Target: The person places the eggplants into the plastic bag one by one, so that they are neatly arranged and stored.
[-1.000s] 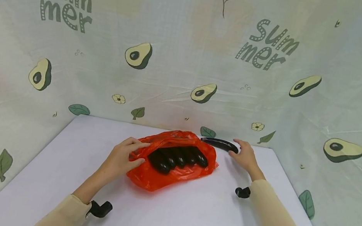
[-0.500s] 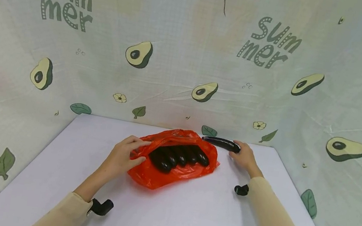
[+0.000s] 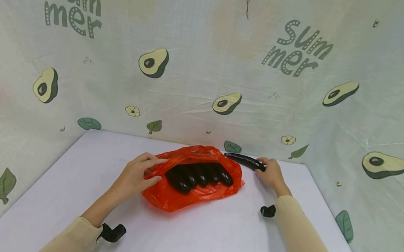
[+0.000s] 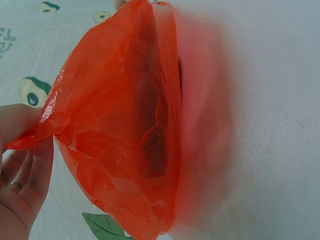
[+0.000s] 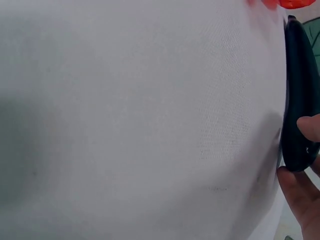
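Observation:
A red plastic bag (image 3: 169,201) lies on the table with its mouth toward me. Several dark, glossy eggplants (image 3: 178,180) sit side by side inside it. My left hand (image 3: 135,175) pinches the bag's left edge between thumb and fingers, and the left wrist view shows the film (image 4: 107,115) drawn up into that pinch. Behind the bag's right side is another long eggplant (image 3: 244,160). My right hand (image 3: 271,174) grips its rounded right end, with the thumb (image 5: 310,128) over it and fingers beneath in the right wrist view. Whether this eggplant touches the table cannot be told.
The white table (image 3: 208,240) ends at a printed cloth backdrop (image 3: 188,111) right behind the bag and loose eggplant. Cloth also hangs along both sides. A black camera mount (image 3: 113,233) sticks out at the left wrist and another camera mount (image 3: 268,211) at the right.
My right hand has closed its fingers round the loose eggplant's end, where thumb and finger were spread before. The left hand and the bag have stayed in place.

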Available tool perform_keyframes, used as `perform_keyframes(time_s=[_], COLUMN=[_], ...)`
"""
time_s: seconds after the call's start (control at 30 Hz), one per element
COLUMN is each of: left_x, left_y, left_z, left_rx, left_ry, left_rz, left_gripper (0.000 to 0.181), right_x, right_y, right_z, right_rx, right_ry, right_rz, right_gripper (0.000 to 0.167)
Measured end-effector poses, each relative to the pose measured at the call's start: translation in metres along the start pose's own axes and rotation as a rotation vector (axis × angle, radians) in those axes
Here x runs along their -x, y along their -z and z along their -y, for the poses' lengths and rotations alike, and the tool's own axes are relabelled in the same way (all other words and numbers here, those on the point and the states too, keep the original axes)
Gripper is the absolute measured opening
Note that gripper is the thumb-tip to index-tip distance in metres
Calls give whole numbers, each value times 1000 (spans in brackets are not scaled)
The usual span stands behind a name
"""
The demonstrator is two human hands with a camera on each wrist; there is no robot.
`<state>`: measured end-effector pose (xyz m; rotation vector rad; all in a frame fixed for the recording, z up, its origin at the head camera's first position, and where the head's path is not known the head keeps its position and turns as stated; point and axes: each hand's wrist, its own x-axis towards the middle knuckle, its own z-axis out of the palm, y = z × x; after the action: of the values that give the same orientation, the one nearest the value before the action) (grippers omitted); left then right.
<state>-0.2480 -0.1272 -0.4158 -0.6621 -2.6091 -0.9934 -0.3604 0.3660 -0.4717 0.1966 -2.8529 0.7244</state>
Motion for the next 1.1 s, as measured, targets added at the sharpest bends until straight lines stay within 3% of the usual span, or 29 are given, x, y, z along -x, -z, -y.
perform_keyframes(time_s=[0.17,0.47,0.83,1.1], left_x=[3,3,2,2], left_y=[-2,-3,-1,0], left_z=[2,2,1,1], left_rx=[-3,-11,-8,-7], left_ry=[10,13,17,24], left_rz=[7,6,10,12], left_gripper=[55,56,56,56], right_x=[2,12,27,36], right_y=[1,15,27,33], right_z=[1,0,-3,3], right_rx=[31,74,60,42], right_ry=[43,0,63,19], right_rz=[26,167,175,214], right_gripper=[42,42,46,47])
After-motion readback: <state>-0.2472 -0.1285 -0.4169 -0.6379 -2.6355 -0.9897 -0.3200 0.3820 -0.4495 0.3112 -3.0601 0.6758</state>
